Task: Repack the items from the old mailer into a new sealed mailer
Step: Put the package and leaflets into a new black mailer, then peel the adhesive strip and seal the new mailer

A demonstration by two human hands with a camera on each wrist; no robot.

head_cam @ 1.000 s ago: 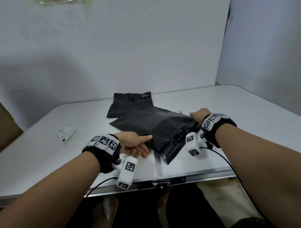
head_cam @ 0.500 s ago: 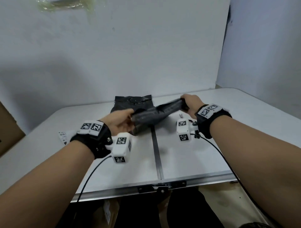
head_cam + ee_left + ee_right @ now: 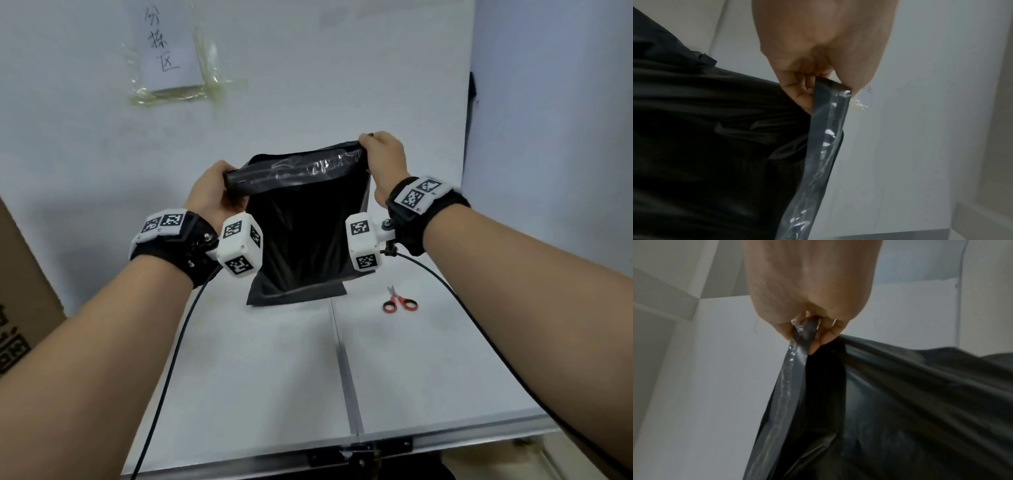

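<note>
A black plastic mailer [image 3: 301,233] hangs upright over the white table [image 3: 257,359], its mouth flap with a shiny adhesive strip [image 3: 301,171] folded toward me. My left hand [image 3: 227,183] pinches the flap's left corner and my right hand [image 3: 364,142] pinches the right corner, held a little higher. The left wrist view shows my left hand [image 3: 818,81] gripping the strip [image 3: 826,146] beside the mailer [image 3: 705,146]. In the right wrist view my right hand [image 3: 807,327] grips the bunched corner of the mailer [image 3: 900,402]. The mailer's lower edge [image 3: 294,294] sits at the table; anything behind it is hidden.
Red-handled scissors [image 3: 400,303] lie on the table just right of the mailer's bottom. A cardboard box [image 3: 20,291] stands at the left edge. A taped paper sign [image 3: 168,51] hangs on the wall behind. A seam [image 3: 346,370] runs down the table's middle.
Both hands have lifted the mailer off the table, from lying flat to hanging upright by its top flap. The hands rose and moved farther from me.
</note>
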